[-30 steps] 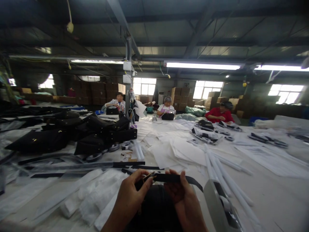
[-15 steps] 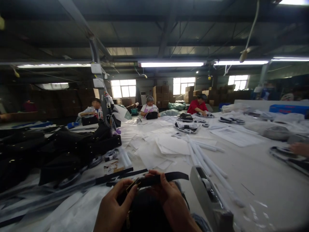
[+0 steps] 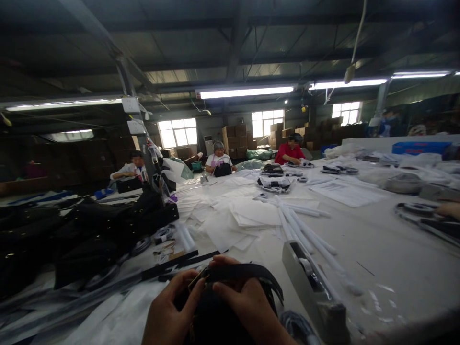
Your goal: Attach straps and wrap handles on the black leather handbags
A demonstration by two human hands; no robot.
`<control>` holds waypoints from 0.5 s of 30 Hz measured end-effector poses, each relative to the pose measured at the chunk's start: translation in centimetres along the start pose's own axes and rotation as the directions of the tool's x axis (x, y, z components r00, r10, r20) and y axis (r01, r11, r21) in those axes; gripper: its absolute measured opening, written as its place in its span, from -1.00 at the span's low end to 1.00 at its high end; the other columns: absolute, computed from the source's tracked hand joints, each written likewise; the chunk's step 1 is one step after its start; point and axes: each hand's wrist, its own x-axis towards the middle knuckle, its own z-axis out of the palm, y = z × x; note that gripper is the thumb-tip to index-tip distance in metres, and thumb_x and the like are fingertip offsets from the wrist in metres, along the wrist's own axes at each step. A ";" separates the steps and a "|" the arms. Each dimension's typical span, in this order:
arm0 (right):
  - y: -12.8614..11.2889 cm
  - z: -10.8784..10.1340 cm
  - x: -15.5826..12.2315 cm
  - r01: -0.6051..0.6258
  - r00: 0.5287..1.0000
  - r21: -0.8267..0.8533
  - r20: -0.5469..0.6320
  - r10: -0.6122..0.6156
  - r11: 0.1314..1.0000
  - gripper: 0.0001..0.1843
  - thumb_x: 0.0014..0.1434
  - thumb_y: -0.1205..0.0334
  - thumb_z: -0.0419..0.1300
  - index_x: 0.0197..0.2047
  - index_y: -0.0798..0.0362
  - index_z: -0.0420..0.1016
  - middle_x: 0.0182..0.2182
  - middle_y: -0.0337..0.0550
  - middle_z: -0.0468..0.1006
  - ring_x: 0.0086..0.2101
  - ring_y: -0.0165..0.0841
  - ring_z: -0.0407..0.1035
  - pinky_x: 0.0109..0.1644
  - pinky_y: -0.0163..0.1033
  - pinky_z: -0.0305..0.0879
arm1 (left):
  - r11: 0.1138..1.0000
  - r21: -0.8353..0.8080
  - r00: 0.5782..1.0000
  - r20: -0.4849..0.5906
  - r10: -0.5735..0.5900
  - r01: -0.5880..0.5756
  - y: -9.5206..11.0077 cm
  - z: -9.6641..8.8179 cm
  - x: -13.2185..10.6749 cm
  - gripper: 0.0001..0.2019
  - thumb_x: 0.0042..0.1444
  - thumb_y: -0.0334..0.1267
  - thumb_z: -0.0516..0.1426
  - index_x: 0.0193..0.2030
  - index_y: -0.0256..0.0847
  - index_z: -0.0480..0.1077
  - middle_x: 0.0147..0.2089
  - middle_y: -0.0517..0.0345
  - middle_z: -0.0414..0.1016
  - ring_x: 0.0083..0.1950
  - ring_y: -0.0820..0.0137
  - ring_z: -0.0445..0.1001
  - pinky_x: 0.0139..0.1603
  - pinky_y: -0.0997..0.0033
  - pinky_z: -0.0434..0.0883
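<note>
At the near edge of the table, a black bag (image 3: 215,318) sits between my hands, mostly in shadow. My left hand (image 3: 170,306) is closed on a gold-coloured metal buckle (image 3: 198,279), pinched between thumb and fingers. A black strap (image 3: 247,271) runs from the buckle to the right and curves downward at its free end. My right hand (image 3: 247,302) is closed around the strap close to the buckle, its fingers behind and its thumb in front. How the strap passes through the buckle is too dark to make out.
A grey tape dispenser (image 3: 312,287) stands right of my hands. Black bags (image 3: 89,235) are heaped at left. White sheets (image 3: 247,213) and white rolls (image 3: 305,230) lie ahead. A co-worker's hand (image 3: 449,209) is at far right; other people sit across the table.
My right thumb has moved down and left, nearer the buckle. The strap's free end, straighter before, now arcs downward. My left hand stays at the buckle. The view has shifted slightly.
</note>
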 end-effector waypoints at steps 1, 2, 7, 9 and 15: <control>0.1 0.0 0.0 0.008 1.000 -0.033 -0.007 -0.008 0.999 -0.60 0.07 0.34 0.34 0.01 -0.06 0.56 0.00 -0.17 0.60 0.04 -0.20 0.45 0.17 -0.17 0.29 | 1.000 0.010 1.000 0.022 0.005 -0.005 -0.1 0.0 0.1 -0.68 0.05 0.11 0.21 -0.24 -0.07 0.53 -0.27 0.20 0.65 -0.19 0.22 0.62 -0.18 0.44 0.52; 0.1 -0.1 0.0 0.018 1.000 -0.071 -0.015 -0.019 0.997 -0.62 0.08 0.32 0.34 0.01 -0.05 0.57 -0.01 -0.16 0.60 0.03 -0.18 0.45 0.17 -0.15 0.29 | 1.000 0.020 0.999 0.047 0.010 -0.011 -0.2 -0.1 0.1 -0.68 0.06 0.11 0.20 -0.23 -0.07 0.53 -0.26 0.19 0.65 -0.19 0.23 0.62 -0.19 0.44 0.52; 0.5 -0.3 0.2 0.043 0.998 -0.195 -0.037 -0.051 0.980 -0.63 0.07 0.23 0.35 -0.01 -0.02 0.58 -0.05 -0.12 0.62 0.03 -0.13 0.44 0.19 -0.08 0.28 | 0.999 0.031 0.994 0.107 0.013 -0.017 -0.5 -0.3 0.2 -0.69 0.09 0.09 0.18 -0.20 -0.08 0.52 -0.23 0.19 0.65 -0.15 0.23 0.61 -0.19 0.46 0.51; 0.4 -0.3 0.2 0.039 0.998 -0.185 -0.044 -0.048 0.982 -0.64 0.05 0.22 0.36 -0.03 -0.01 0.59 -0.06 -0.12 0.62 0.02 -0.13 0.45 0.17 -0.09 0.31 | 1.000 0.021 0.995 0.103 0.015 -0.017 -0.4 -0.4 0.1 -0.70 0.09 0.07 0.19 -0.21 -0.08 0.52 -0.25 0.20 0.65 -0.17 0.24 0.61 -0.20 0.46 0.51; -0.1 -0.3 0.3 -0.028 0.998 -0.122 -0.063 0.020 0.992 -0.66 0.04 0.21 0.38 -0.06 -0.02 0.63 -0.12 -0.12 0.66 -0.03 -0.11 0.50 0.14 -0.06 0.34 | 0.999 -0.038 0.993 0.120 -0.009 0.014 0.3 -0.5 -0.1 -0.76 0.13 0.00 0.18 -0.23 -0.09 0.50 -0.26 0.20 0.64 -0.16 0.25 0.59 -0.18 0.44 0.48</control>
